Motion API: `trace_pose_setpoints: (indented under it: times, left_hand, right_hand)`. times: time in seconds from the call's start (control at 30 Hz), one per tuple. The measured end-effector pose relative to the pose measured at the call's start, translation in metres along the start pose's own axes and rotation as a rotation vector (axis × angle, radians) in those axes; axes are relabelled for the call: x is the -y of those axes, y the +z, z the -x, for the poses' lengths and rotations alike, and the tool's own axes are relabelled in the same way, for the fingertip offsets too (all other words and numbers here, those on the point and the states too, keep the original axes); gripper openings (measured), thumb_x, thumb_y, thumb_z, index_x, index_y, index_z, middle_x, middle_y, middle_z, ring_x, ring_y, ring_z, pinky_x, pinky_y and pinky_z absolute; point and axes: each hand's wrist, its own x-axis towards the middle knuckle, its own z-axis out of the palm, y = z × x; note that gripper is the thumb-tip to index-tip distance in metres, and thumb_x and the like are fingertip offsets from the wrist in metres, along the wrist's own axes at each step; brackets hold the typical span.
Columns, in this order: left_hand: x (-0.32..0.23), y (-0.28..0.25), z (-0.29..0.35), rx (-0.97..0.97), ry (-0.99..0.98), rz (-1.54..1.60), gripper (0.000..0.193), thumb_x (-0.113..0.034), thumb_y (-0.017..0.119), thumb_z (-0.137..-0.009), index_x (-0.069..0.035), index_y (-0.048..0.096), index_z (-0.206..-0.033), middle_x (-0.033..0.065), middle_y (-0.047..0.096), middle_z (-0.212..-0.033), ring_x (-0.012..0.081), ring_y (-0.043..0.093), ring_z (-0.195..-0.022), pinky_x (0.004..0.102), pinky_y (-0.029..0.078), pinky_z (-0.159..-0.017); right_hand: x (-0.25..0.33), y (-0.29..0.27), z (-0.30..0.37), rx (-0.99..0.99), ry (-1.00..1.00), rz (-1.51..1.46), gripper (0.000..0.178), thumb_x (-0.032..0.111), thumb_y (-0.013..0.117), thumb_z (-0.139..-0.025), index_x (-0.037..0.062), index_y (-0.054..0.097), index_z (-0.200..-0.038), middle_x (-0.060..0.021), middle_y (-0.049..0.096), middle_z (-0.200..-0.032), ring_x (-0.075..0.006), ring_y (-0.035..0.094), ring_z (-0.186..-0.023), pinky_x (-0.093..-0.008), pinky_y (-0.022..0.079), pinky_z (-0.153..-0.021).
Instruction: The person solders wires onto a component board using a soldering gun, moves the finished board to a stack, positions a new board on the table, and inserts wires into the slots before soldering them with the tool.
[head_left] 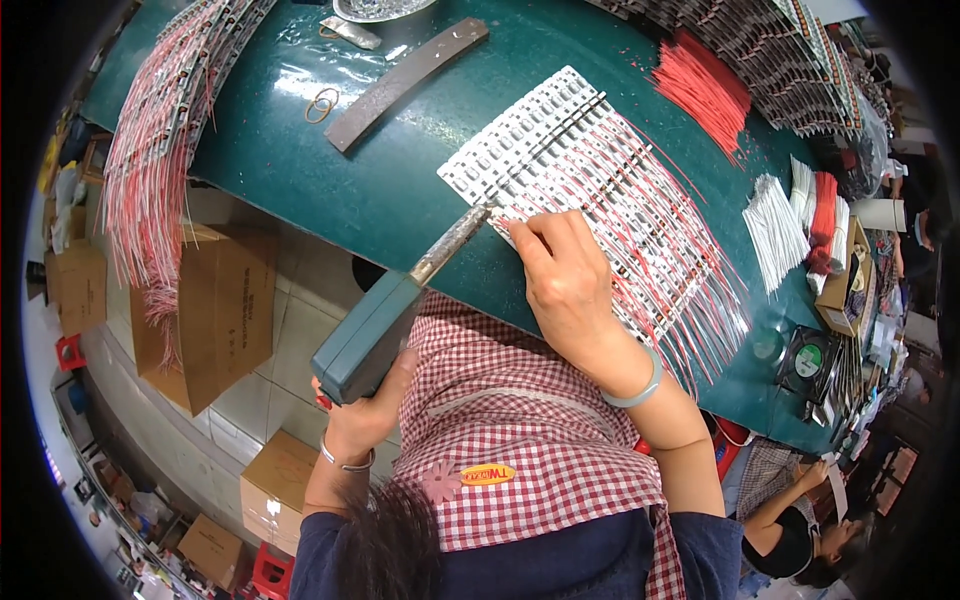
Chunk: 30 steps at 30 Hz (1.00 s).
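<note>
My left hand (375,405) is wrapped round a soldering gun (368,335) with a dark green body and a metal barrel. The gun's tip meets the near left edge of a white circuit board panel (545,110), lying tilted on the table. Right beside the tip, the fingers of my right hand (568,285) are pinched together low over the panel's edge; whatever they grip is too small to make out. Rows of red and white wires (690,270) run from the panel toward the right, partly hidden behind my right hand and wrist.
Red wires (705,90) and white wires (775,230) lie right of the panel. A grey bar (405,85) and rubber bands (321,105) lie at left. Stacked wired panels (170,130) overhang the left edge above a cardboard box (235,310). A small fan (803,360) and a co-worker (800,520) are at right.
</note>
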Motion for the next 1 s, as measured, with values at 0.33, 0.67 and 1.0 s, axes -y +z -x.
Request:
trace_pose_setpoints:
  times: [0.33,0.67,1.0]
  left_hand:
    - [0.007,0.0,-0.003,-0.062,0.064,0.077,0.034,0.003,0.067,-0.085,0.005,0.059,-0.119,0.0083,0.064,-0.093,0.0084,0.051,-0.058,0.023,0.043,-0.052]
    - [-0.014,0.01,-0.018,-0.114,-0.034,0.24,0.036,0.003,0.066,-0.084,0.005,0.056,-0.119,0.011,0.064,-0.112,0.0084,0.051,-0.056,0.0226,0.039,-0.046]
    - [-0.044,0.024,-0.024,-0.252,-0.002,0.175,0.032,-0.003,0.064,-0.089,0.006,0.056,-0.118,0.0107,0.063,-0.101,0.0084,0.046,-0.053,0.0227,0.036,-0.046]
  right_hand:
    - [0.002,-0.008,-0.006,-0.065,0.025,-0.015,0.022,-0.003,0.063,-0.07,-0.0034,0.066,-0.092,-0.0098,0.057,-0.085,-0.0246,0.056,-0.079,-0.0332,0.049,-0.062]
    - [-0.157,-0.075,-0.038,-0.285,0.187,0.176,0.009,0.002,0.068,-0.077,0.0041,0.069,-0.085,-0.0116,0.062,-0.083,-0.03,0.06,-0.082,-0.04,0.05,-0.072]
    - [-0.17,-0.06,-0.035,0.188,0.436,0.103,0.032,0.033,0.073,-0.082,0.002,0.068,-0.091,-0.017,0.058,-0.098,-0.0339,0.052,-0.097,-0.0429,0.046,-0.084]
